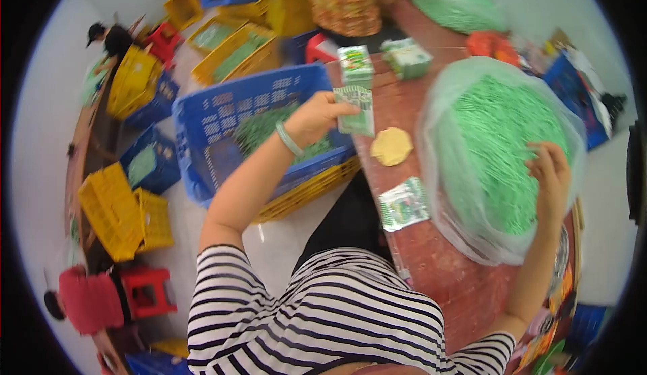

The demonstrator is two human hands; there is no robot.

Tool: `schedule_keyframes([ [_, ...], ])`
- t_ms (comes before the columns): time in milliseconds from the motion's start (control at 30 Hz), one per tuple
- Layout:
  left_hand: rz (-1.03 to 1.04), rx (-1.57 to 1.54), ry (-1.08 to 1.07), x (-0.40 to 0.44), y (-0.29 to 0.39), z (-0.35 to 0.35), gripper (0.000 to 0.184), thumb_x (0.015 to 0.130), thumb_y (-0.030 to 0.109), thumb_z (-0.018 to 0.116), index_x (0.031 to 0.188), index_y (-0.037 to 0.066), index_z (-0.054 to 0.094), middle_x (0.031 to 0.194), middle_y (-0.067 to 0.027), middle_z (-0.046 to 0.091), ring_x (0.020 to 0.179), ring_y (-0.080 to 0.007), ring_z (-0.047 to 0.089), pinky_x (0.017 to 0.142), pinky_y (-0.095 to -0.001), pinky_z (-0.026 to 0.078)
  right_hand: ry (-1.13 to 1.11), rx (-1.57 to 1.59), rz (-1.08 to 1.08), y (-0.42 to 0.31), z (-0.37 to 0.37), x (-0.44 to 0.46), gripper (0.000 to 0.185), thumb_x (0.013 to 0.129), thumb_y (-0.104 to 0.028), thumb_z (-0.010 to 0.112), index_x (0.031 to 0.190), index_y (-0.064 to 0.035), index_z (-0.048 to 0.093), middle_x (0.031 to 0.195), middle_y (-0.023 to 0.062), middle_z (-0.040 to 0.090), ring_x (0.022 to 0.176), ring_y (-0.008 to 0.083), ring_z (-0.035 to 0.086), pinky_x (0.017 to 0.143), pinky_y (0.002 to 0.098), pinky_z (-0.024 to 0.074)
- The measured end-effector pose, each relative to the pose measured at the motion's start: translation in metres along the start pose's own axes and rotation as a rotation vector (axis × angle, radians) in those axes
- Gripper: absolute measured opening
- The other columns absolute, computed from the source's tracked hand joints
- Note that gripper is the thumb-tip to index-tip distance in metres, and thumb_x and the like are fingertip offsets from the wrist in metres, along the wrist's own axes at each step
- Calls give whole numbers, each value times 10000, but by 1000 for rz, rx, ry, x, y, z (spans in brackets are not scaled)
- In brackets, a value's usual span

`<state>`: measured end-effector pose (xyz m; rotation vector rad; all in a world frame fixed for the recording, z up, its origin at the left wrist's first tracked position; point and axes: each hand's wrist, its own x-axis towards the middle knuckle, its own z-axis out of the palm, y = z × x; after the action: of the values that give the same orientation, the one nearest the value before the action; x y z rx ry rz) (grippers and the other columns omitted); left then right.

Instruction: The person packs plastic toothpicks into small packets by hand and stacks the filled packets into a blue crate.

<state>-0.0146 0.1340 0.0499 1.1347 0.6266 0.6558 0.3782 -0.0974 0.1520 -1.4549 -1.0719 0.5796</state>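
Note:
My left hand (323,115) pinches a green and white packet (356,110) by its left side, above the edge of the red table (465,287) and the blue crate (249,81). Over the right side of a large clear bag (448,193) full of thin green strands (502,146), my right hand (552,166) hovers or touches with bent fingers; whether they hold a strand is too small to tell. A round yellow piece (391,147) and a flat packet (404,204) lie on the table left of the bag.
Stacks of packets (406,58) stand at the table's far side, near a person in orange patterned clothing (344,1). Yellow crates (111,206) and a red stool (148,293) are at the left, with two more people. Another green-filled bag (455,4) lies farther back.

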Motion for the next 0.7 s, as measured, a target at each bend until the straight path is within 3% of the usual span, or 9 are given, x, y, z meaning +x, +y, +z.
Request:
schedule_keyframes([
  [100, -74, 893, 383, -33, 1, -98, 209, 777, 87, 717, 977, 27, 725, 866, -72, 728, 782, -177, 679, 728, -289, 523, 2, -49, 23, 27, -18, 13, 195, 969, -155, 554, 1114, -37, 609, 1083, 87, 657, 714, 56, 563, 642, 192, 438],
  [167, -124, 1265, 444, -54, -15, -165, 250, 720, 104, 732, 968, 70, 740, 837, -126, 722, 757, -236, 692, 726, -332, 539, 45, -67, 44, 42, -29, 21, 207, 977, -157, 547, 1140, -44, 605, 1115, 82, 647, 724, 43, 554, 645, 186, 434],
  [300, -534, 1574, 478, -90, -92, -276, 171, 747, 103, 688, 900, 114, 764, 901, -170, 711, 874, -322, 696, 824, -394, 547, 130, -87, 96, 57, -38, 34, 226, 984, -174, 545, 1161, -45, 600, 1139, 74, 632, 740, 32, 528, 662, 174, 418],
  [367, -782, 1665, 491, -100, -150, -331, 185, 770, 102, 668, 928, 125, 764, 970, -163, 710, 917, -345, 688, 845, -405, 549, 166, -144, 133, 59, -43, 36, 240, 984, -181, 547, 1174, -43, 597, 1145, 72, 626, 745, 33, 516, 667, 172, 406],
  [467, -1028, 1623, 530, -113, -185, -336, 221, 778, 109, 673, 983, 126, 755, 1063, -167, 695, 974, -362, 673, 861, -412, 548, 186, -271, 190, 64, -60, 39, 260, 986, -188, 546, 1193, -37, 591, 1157, 72, 616, 755, 34, 504, 671, 174, 389],
  [567, -1117, 1445, 332, -121, -187, -318, 278, 822, 81, 618, 1072, -25, 678, 1119, -255, 651, 1025, -380, 652, 874, -426, 550, 183, -342, 234, 68, -68, 43, 275, 989, -181, 544, 1214, -29, 586, 1160, 64, 608, 768, 35, 508, 673, 172, 389],
  [600, -1094, 1461, 208, -135, -221, -344, 347, 800, 120, 645, 1117, -18, 668, 1140, -235, 653, 1006, -357, 667, 843, -420, 559, 172, -336, 246, 71, -74, 45, 281, 990, -176, 543, 1224, -26, 584, 1159, 56, 606, 778, 35, 515, 674, 169, 397],
  [700, -1190, 1264, -85, -145, -225, -341, 506, 735, 216, 723, 1176, -19, 643, 1160, -235, 645, 1017, -343, 662, 864, -437, 541, 212, -341, 283, 73, -68, 49, 286, 994, -166, 537, 1237, -21, 580, 1162, 51, 603, 782, 33, 520, 676, 166, 407],
])
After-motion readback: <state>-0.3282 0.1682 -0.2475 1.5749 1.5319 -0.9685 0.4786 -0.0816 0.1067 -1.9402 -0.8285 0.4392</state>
